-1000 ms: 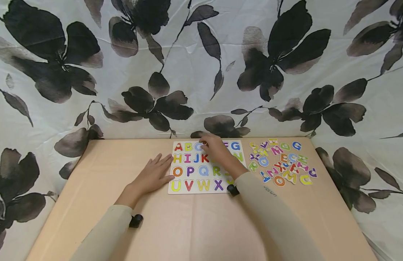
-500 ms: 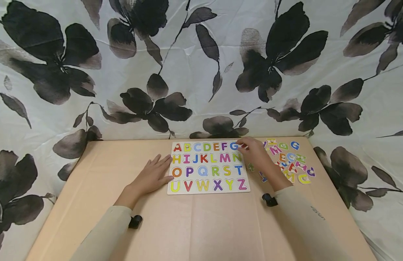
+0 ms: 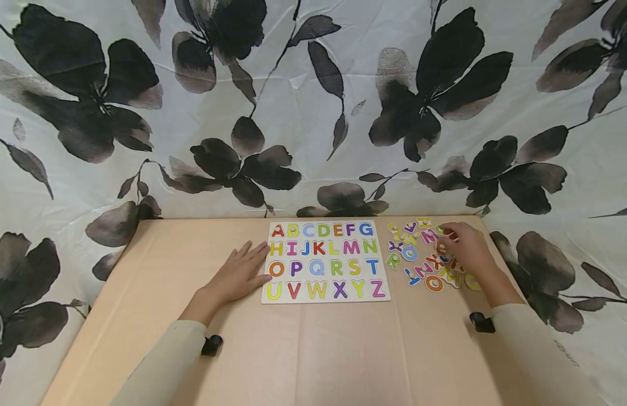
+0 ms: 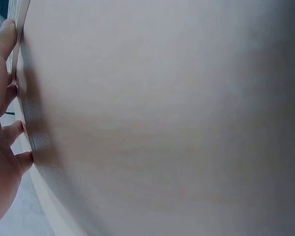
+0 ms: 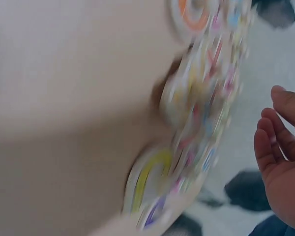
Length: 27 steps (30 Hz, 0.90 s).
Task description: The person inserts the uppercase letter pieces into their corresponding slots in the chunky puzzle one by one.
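Observation:
A white alphabet board lies on the table, its coloured letters running from A to Z. My left hand rests beside its left edge, fingers spread and fingertips right at the rim; in the left wrist view that hand shows at the far left. My right hand hovers over loose letter pieces right of the board, covering some of them. No piece shows between its relaxed, bent fingers in the right wrist view, where the hand is at the right and the letters are blurred.
Around the right hand, the scattered letters include a pink M, a blue O and an orange O, some overlapping. A floral cloth hangs behind the table's back edge.
My right hand has moved right, from the board's top row past the G to above the loose letters. The board's right side is uncovered now. My left hand has stayed in place.

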### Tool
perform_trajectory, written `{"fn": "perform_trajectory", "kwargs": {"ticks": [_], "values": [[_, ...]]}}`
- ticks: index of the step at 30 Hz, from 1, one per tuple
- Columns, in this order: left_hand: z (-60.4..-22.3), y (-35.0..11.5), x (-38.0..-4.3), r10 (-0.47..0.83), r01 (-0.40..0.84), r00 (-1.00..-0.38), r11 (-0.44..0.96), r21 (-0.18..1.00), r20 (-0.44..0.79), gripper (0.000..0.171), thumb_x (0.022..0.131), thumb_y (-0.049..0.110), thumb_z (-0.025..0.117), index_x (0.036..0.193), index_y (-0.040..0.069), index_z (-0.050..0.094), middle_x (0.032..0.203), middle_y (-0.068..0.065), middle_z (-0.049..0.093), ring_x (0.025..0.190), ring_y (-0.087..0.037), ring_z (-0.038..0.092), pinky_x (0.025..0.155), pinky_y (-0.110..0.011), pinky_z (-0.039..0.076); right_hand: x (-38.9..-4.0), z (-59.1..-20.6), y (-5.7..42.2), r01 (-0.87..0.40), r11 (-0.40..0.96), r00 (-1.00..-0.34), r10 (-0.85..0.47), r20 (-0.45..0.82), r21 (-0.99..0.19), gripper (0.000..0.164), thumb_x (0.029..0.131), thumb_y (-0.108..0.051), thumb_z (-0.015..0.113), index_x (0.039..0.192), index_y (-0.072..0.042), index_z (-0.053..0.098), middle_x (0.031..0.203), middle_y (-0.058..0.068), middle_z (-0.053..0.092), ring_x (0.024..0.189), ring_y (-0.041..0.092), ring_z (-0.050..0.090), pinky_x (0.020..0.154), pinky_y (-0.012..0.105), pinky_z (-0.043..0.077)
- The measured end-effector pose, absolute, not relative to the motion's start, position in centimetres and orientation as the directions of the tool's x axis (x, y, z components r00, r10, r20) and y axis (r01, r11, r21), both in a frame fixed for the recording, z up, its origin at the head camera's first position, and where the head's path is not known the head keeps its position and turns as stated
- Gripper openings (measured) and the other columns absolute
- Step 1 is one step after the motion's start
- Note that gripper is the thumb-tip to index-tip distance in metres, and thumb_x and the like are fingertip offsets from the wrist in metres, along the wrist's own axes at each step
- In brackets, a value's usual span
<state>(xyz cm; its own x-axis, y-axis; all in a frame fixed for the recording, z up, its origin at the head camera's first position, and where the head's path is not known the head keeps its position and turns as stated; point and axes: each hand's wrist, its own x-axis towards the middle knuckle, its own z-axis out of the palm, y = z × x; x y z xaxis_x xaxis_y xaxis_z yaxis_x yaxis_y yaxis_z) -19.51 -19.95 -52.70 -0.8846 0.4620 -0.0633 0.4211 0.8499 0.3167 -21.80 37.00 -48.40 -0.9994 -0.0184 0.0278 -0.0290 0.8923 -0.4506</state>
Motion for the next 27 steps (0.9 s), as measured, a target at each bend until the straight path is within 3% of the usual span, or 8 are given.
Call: {"fn": "perform_trajectory", "kwargs": {"ticks": [4,8,15,22,27], "values": [[-52.9,-19.9,-19.5,0.46,0.42,-0.885,0.853,0.31,-0.066,0.081,0.1,0.055,0.059,0.164,0.014,0.03,0.171,-0.004,0.027,0.159,-0.043,0.017,0.124,-0.069,0.018,-21.5,-48.8,39.6,0.059,0.901,-0.998,0.05,-0.033,-0.431,0.044,0.102,-0.018,0.066,0.139,0.006,0.056,0.117,0.028,0.062,0.089,0.033,0.066,0.07,0.043,0.06],[-52.9,-20.0,-19.5,0.459,0.422,-0.886,0.854,0.303,-0.062,0.081,0.1,0.055,0.059,0.164,0.014,0.03,0.171,-0.005,0.028,0.159,-0.043,0.017,0.124,-0.069,0.018,-21.4,-49.2,41.0,0.136,0.896,-0.99,0.103,-0.102,-0.422,0.045,0.102,-0.019,0.066,0.138,0.007,0.055,0.114,0.029,0.062,0.074,0.025,0.064,0.057,0.03,0.055],[-52.8,-20.0,-19.4,0.465,0.428,-0.884,0.846,0.319,-0.048,0.08,0.1,0.054,0.06,0.163,0.014,0.033,0.171,-0.004,0.029,0.158,-0.043,0.018,0.124,-0.069,0.018,-21.5,-50.5,42.1,0.158,0.896,-0.984,0.108,-0.142,-0.414,0.039,0.102,-0.016,0.065,0.133,0.008,0.058,0.106,0.025,0.066,0.074,0.023,0.063,0.059,0.029,0.054],[-53.3,-20.1,-19.4,0.465,0.433,-0.885,0.845,0.315,-0.032,0.08,0.1,0.054,0.06,0.163,0.014,0.032,0.171,-0.004,0.029,0.158,-0.043,0.018,0.124,-0.069,0.017,-21.9,-51.6,41.6,0.119,0.894,-0.99,0.071,-0.125,-0.432,0.025,0.102,-0.014,0.065,0.119,0.005,0.065,0.099,0.02,0.067,0.083,0.027,0.063,0.069,0.031,0.054],[-53.5,-20.1,-19.3,0.461,0.43,-0.887,0.848,0.309,-0.031,0.081,0.1,0.056,0.059,0.164,0.015,0.031,0.171,-0.004,0.028,0.159,-0.042,0.018,0.124,-0.069,0.018,-22.2,-51.9,41.3,0.123,0.903,-0.99,0.084,-0.111,-0.412,0.022,0.103,-0.014,0.065,0.114,0.005,0.065,0.096,0.02,0.068,0.08,0.027,0.063,0.067,0.032,0.056]]}}
